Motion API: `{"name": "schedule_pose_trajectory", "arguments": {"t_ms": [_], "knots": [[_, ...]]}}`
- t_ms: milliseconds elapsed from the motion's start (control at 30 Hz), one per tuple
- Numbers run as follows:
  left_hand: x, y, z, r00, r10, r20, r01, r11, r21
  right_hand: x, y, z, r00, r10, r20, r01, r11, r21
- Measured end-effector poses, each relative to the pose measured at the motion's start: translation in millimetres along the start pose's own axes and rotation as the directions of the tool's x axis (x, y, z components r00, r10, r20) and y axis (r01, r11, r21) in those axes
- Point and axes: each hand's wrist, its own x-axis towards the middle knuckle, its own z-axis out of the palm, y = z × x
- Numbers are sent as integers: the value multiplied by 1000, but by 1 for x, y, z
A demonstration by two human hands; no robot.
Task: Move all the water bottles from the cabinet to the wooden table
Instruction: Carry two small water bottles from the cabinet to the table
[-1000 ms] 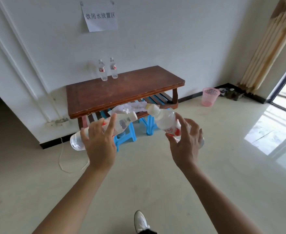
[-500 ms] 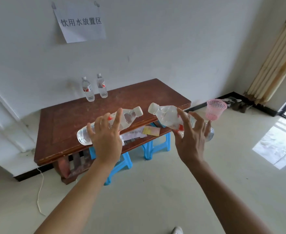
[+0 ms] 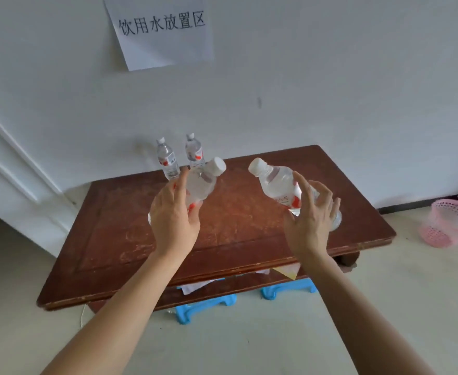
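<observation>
My left hand (image 3: pixel 172 215) grips a clear water bottle (image 3: pixel 205 181) with a white cap and red label, tilted with its cap pointing up and right. My right hand (image 3: pixel 309 223) grips a second water bottle (image 3: pixel 275 182), tilted with its cap pointing up and left. Both bottles hang above the brown wooden table (image 3: pixel 236 226). Two more water bottles (image 3: pixel 167 159) (image 3: pixel 194 150) stand upright side by side at the table's far edge by the wall. The cabinet is out of view.
A paper sign (image 3: pixel 160 29) with printed characters hangs on the white wall above the table. Blue plastic stools (image 3: pixel 203 307) and papers sit under the table. A pink mesh basket (image 3: pixel 451 221) stands on the floor at the right.
I have come closer to the table, which now fills the middle of the view. Both hands with their bottles have moved from in front of the table to above its top.
</observation>
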Motion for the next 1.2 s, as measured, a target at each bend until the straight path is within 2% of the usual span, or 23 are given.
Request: {"name": "schedule_pose_trajectory", "arguments": {"t_ms": [167,333,433,500,600,800,867,1100,1200], "knots": [[36,-57,27,938,-340,-70,325,932,-161,56,-19,97,991,-12,134,-9,987,158],[93,-144,77,856,-506,-103,473,849,-237,96,-33,197,979,-45,199,-10,964,265],[138,-212,115,842,-536,-64,502,821,-270,127,-50,267,979,39,202,-91,962,257],[163,-252,139,828,-560,-38,528,800,-286,152,-57,309,962,150,228,-205,948,242],[193,-300,172,801,-598,-19,562,763,-320,183,-61,364,906,317,281,-384,894,230],[215,-361,235,785,-619,43,590,724,-356,214,-46,441,819,497,287,-556,812,178],[212,-370,249,779,-623,62,603,720,-343,216,-39,455,804,513,302,-571,807,150],[201,-367,263,798,-595,97,597,759,-261,214,-27,464,818,456,350,-501,864,44],[194,-369,256,791,-586,175,611,760,-220,212,-28,460,815,459,354,-494,869,9]]}}
